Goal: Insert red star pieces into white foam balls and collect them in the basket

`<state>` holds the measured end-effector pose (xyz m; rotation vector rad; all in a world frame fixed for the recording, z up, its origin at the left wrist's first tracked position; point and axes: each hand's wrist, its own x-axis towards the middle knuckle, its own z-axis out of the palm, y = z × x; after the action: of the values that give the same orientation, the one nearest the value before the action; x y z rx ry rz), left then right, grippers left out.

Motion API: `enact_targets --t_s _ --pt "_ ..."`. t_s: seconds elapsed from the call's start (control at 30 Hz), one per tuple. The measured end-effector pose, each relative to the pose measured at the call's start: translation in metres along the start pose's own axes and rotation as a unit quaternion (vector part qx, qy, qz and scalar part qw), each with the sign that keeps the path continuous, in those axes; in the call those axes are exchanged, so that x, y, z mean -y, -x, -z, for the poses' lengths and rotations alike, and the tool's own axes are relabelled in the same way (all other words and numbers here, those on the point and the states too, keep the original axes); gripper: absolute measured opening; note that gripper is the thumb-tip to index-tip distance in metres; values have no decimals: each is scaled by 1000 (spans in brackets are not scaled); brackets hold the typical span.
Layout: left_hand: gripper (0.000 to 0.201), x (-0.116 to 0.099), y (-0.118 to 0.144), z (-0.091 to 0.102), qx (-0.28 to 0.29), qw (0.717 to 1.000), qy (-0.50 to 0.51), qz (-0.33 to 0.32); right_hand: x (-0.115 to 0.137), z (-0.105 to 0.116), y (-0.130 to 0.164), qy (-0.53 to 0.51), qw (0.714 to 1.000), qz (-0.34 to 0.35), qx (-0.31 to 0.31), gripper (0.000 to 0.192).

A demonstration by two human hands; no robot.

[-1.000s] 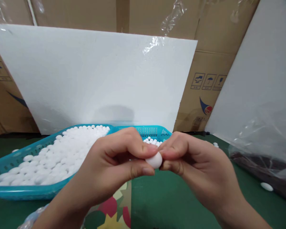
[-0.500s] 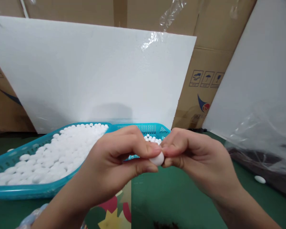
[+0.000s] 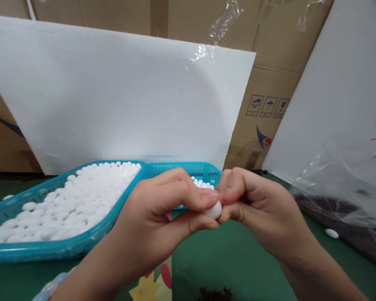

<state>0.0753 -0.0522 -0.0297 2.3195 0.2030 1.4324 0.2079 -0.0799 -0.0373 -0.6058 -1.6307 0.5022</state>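
Between finger and thumb, my left hand (image 3: 166, 205) pinches a small smooth white ball (image 3: 215, 210) above the green table. My right hand (image 3: 260, 207) is closed in a pinch, its fingertips pressed against the ball's right side. Whatever lies between those right fingertips is hidden. Left of my hands, a blue plastic basket (image 3: 47, 250) is filled with white balls (image 3: 69, 209) of the same look. Behind my hands stands a second blue basket (image 3: 175, 169), partly covered by them, with several white balls (image 3: 202, 183) showing inside.
A loose white ball (image 3: 332, 233) lies on the green tabletop (image 3: 219, 259) at the right, near clear plastic film (image 3: 341, 188). A white board (image 3: 128, 96) leans against cardboard boxes (image 3: 200, 21) at the back. A patterned sheet (image 3: 153, 284) lies in front.
Both hands and the white ball have shifted slightly right in view, while the surroundings have drifted a little left. The pinch on the ball looks much the same.
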Motion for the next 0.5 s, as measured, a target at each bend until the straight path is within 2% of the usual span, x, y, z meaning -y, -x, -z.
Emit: enact_targets --t_s 0.13,0.27,0.4,0.5 --pt "13 0 -3 0 -7 1000 22 4 -4 -1 -2 -132 986 -101 19 17" --pt "23 -1 -4 9 46 990 125 40 -3 -4 -3 -277 938 -191 79 18" --pt "30 0 -3 18 117 956 240 120 0 -4 -2 -305 923 -213 99 18" --pt "26 2 -5 18 96 938 284 173 1 -4 -2 -295 926 -218 94 17"
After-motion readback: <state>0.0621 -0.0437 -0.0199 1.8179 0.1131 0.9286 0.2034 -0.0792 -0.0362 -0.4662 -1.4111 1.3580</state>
